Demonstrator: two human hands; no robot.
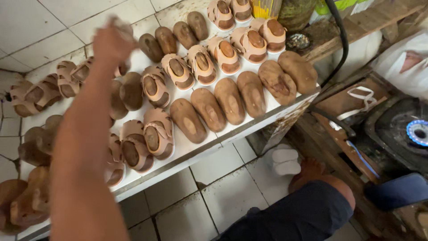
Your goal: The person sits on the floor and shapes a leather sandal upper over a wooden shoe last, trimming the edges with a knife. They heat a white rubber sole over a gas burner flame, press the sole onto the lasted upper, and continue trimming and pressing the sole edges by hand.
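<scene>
Over white board (196, 149) | left hand (111, 42) grip pinching blurred pink piece (121, 27) | above sandals (178, 71)

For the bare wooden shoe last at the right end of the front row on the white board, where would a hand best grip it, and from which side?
Grip the bare wooden last across its rounded sides, probably coming from above and from the open right edge of the white board. It lies flat with its broad top up; a neighbouring last crowds its left side, while nothing stands to its right. The left hand is far off, over the strapped sandals.
</scene>
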